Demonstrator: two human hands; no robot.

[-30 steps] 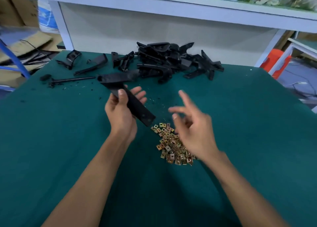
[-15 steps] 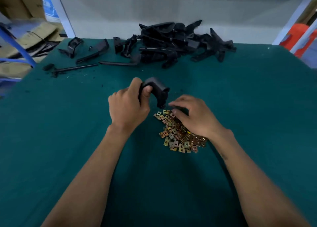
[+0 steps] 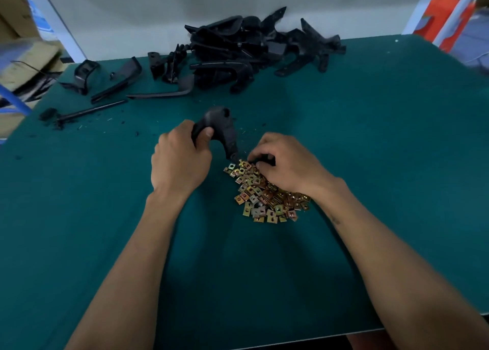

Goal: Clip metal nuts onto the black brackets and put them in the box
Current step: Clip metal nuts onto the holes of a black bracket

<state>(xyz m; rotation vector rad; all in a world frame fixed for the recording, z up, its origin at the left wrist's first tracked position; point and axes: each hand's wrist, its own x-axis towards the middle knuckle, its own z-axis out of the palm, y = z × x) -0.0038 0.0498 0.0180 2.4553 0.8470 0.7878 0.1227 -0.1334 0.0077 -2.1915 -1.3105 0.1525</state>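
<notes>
My left hand (image 3: pixel 180 161) grips a curved black bracket (image 3: pixel 222 130) at its near end, and the bracket's other end points down at the heap of metal nuts (image 3: pixel 264 196). That heap of small gold and silver clips lies on the green table (image 3: pixel 370 164) in the middle. My right hand (image 3: pixel 288 164) rests on the heap's far edge with fingers curled down into the nuts; whether they pinch one is hidden. A pile of black brackets (image 3: pixel 238 50) lies at the table's far edge.
Loose black parts (image 3: pixel 116 82) and a thin black rod (image 3: pixel 87 112) lie at the far left. White shelf posts (image 3: pixel 60 24) rise behind the table. Cardboard boxes (image 3: pixel 16 40) stand off the left edge, and an orange object (image 3: pixel 444 13) at the far right.
My left hand turned the bracket from a raised flat hold to a downward arch near the nuts. My right hand dropped from the air onto the nut heap.
</notes>
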